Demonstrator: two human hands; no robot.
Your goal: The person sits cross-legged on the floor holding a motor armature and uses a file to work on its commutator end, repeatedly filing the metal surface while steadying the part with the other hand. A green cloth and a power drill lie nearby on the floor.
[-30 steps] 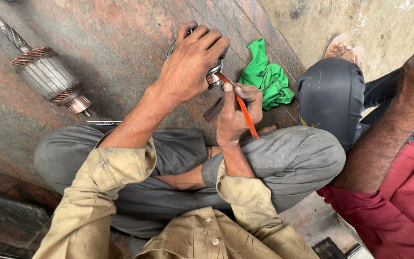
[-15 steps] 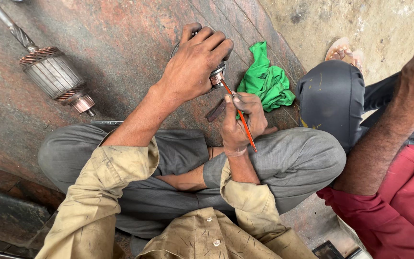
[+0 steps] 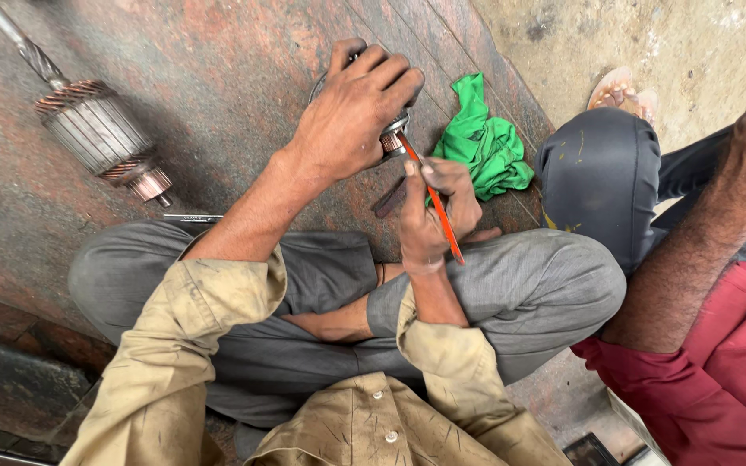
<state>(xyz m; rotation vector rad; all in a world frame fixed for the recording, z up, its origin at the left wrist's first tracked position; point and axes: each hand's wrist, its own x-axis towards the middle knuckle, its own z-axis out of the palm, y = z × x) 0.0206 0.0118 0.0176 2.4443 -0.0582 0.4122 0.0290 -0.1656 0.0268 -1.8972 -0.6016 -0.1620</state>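
My left hand (image 3: 356, 112) is wrapped over a round metal part (image 3: 393, 138) on the reddish stone floor, hiding most of it. My right hand (image 3: 432, 211) grips a thin orange strip (image 3: 435, 211) like a pen, its upper tip touching the metal part's exposed end. I sit cross-legged in grey trousers (image 3: 511, 285) and a tan shirt. A small dark flat piece (image 3: 388, 200) lies on the floor just left of my right hand.
A motor armature (image 3: 97, 134) with copper windings and a shaft lies at the upper left. A crumpled green cloth (image 3: 485, 142) lies right of my hands. Another person sits at the right, knee (image 3: 602, 173) and forearm (image 3: 701, 233) close by.
My hands have shifted slightly with the camera's view; the orange strip's tip stays at the metal part while the right hand works it a little.
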